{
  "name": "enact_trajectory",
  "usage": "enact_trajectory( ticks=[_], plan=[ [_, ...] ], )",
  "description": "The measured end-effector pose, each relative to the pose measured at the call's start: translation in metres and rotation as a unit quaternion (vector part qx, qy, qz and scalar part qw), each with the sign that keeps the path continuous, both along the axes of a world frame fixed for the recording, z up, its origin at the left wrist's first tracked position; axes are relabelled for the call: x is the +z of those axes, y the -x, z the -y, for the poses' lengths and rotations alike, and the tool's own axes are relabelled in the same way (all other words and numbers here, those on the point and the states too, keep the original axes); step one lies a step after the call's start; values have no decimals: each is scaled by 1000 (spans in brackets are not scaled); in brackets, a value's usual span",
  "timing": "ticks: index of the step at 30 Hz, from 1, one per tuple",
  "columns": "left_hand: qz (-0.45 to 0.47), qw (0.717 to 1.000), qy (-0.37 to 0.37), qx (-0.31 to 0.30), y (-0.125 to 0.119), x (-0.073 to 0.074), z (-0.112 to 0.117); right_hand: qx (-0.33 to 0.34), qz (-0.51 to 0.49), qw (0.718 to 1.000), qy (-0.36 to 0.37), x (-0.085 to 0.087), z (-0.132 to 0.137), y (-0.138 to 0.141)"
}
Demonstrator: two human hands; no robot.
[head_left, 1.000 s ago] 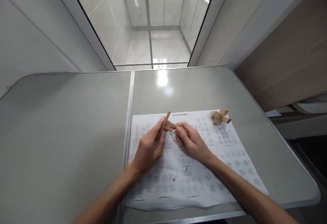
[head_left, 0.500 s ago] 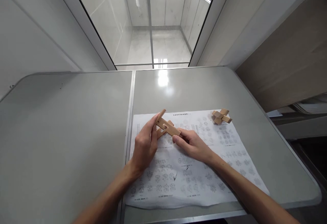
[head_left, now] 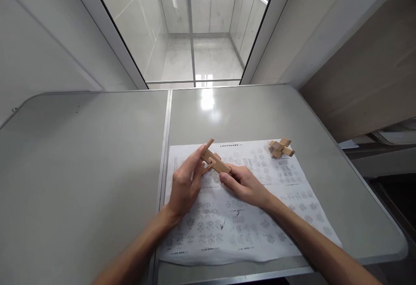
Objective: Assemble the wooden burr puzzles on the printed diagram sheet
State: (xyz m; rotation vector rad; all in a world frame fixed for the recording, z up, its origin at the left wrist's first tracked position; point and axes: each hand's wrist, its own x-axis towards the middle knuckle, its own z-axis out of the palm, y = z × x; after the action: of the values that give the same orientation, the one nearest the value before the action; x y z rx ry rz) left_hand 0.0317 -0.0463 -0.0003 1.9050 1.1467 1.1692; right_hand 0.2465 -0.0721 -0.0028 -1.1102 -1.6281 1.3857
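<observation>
Holding two wooden puzzle bars crossed just above the printed diagram sheet (head_left: 247,228), I have both hands closed in light fingertip pinches, with no fingers spread. My left hand (head_left: 186,185) grips the steeper bar (head_left: 210,143) between thumb and forefinger. That piece rises from my fingers with its free end pointing up and away from me.

My right hand (head_left: 247,186) pinches the lower end of the notched bar (head_left: 218,165). Its long axis slants from upper left, by my left fingertips, down to the right onto my right thumb. The open slot shows on its upper face, close to where the two bars cross, so the pieces touch there, between the hands. I cannot tell whether the steeper bar sits in a slot or only rests against the other.

Both hands are about equally near the pair. The left meets it from the left and below, the right from the right and below, with the crossing midway between them.

Farther right, at the sheet's far corner, lies an assembled wooden cluster (head_left: 281,148). It is well apart from both hands and nearer my right one. The sheet lies on the right half of the grey folding table (head_left: 81,155), just right of its centre seam (head_left: 165,129).
</observation>
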Motion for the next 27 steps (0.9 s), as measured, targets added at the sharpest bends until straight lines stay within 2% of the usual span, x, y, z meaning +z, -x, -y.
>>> enact_trajectory(
  ticks=[5, 10, 15, 18, 22, 27],
  plan=[
    [11, 1000, 26, 1, 0, 1, 0, 6, 10, 1000, -5, 1, 0, 0],
    [26, 999, 40, 9, -2, -2, 2, -15, 21, 1000, -12, -1, 0, 0],
    [69, 996, 49, -26, -2, -5, 2, 1, 6, 1000, -13, 1, 1, 0],
    [101, 991, 68, -62, -2, -7, 1, 25, -16, 1000, 7, 0, 2, -1],
    [119, 985, 75, -103, -2, -7, -1, 41, -58, 995, 69, -4, 4, -3],
    [85, 992, 36, -90, -3, -11, 0, 35, -71, 993, 93, -5, 4, -2]
  ],
)
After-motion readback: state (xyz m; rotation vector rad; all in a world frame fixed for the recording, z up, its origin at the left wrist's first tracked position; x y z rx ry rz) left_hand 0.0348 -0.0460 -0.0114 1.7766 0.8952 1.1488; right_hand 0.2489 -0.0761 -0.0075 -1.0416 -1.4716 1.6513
